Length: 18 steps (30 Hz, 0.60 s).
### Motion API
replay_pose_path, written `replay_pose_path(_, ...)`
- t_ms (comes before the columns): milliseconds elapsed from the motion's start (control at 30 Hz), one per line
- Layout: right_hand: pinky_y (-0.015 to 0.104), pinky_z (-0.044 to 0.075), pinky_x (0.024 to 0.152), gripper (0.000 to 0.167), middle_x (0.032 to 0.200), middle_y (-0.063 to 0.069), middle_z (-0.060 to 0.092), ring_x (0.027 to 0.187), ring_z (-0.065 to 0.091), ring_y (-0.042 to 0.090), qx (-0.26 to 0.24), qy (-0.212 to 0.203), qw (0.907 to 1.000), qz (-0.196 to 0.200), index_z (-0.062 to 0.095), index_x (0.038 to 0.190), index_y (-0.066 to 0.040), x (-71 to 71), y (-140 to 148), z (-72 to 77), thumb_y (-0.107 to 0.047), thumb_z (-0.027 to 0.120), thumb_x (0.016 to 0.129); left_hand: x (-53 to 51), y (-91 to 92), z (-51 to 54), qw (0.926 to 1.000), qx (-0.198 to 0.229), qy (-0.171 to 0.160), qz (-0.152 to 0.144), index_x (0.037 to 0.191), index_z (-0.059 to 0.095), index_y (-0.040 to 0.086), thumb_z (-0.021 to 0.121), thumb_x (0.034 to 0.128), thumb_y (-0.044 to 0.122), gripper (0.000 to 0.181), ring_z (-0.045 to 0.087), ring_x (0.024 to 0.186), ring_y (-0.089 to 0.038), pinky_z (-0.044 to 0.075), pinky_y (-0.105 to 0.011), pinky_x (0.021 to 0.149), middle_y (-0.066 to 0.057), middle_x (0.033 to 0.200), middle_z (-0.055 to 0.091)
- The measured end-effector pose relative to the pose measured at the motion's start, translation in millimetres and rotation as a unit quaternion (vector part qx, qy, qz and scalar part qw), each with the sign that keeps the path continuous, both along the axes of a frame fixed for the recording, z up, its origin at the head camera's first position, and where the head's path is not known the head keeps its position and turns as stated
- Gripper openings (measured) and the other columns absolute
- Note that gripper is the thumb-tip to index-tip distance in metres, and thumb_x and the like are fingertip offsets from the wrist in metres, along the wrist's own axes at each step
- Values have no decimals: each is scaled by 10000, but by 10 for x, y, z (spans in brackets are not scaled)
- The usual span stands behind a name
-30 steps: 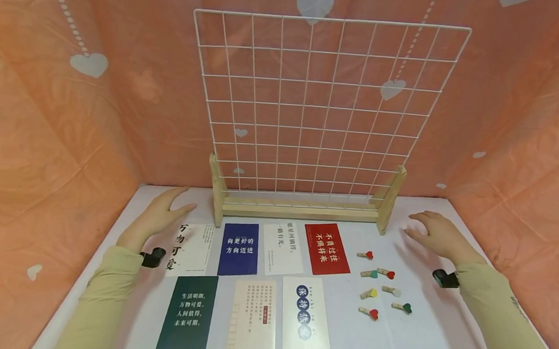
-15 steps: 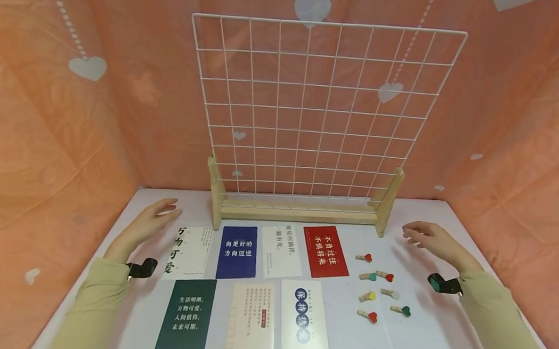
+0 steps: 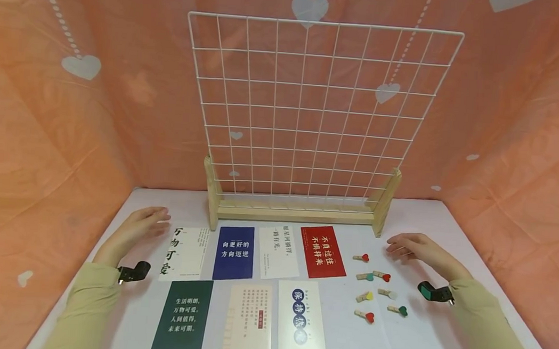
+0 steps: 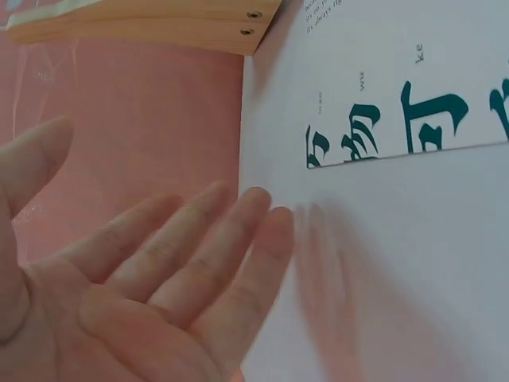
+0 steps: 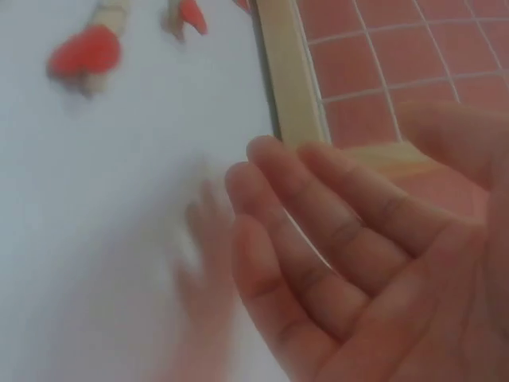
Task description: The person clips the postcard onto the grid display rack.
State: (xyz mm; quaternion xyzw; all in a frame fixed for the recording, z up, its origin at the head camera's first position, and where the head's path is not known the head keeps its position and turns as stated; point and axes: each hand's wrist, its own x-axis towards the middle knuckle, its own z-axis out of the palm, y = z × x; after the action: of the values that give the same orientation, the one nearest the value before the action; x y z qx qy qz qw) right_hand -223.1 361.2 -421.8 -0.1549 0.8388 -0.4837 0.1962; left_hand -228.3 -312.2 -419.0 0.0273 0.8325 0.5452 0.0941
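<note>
My left hand (image 3: 134,232) hovers over the left side of the table, just left of a white card with large dark characters (image 3: 185,254). Its fingers are relaxed and hold nothing, as the left wrist view confirms with the palm (image 4: 151,310) showing. On the other side, my right hand (image 3: 426,253) is held above the table, also with loose fingers and nothing in them. Nearest to it lie several small wooden clothespins with coloured hearts, among them a red-heart clothespin (image 3: 361,258) and a dark green-heart one (image 3: 397,310).
A white wire grid (image 3: 307,109) stands upright in a wooden base (image 3: 296,214) at the back. Several cards lie in two rows, including a blue card (image 3: 233,268), a red card (image 3: 323,252) and a dark green card (image 3: 181,320). Orange cloth (image 3: 60,145) encloses the table.
Both hands have drawn a little toward me; the right has also shifted slightly left in view. The fingers have come closer together. Cards and clothespins lie as before.
</note>
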Motion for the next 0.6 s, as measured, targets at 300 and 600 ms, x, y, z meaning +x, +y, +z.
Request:
replay_pose_path(300, 323, 550, 793, 400, 1140, 246, 621, 961, 634, 278, -145, -147, 9998, 17, 508, 1274, 109, 4, -150, -153, -201, 412, 1040, 53, 15, -40, 9987, 28, -502, 111, 1415, 210, -175, 458, 1012, 393, 739, 408, 1267, -449, 442, -448, 994, -375, 1387, 354)
replay_pose_path(600, 294, 544, 794, 408, 1119, 211, 630, 963, 625, 283, -181, -312, 9993, -27, 527, 1268, 94, 18, -246, -232, -227, 421, 1039, 8, 30, -129, 9972, 75, -649, 354, 1349, 324, -179, 508, 1003, 275, 600, 583, 1069, -298, 539, -344, 863, -326, 1278, 473)
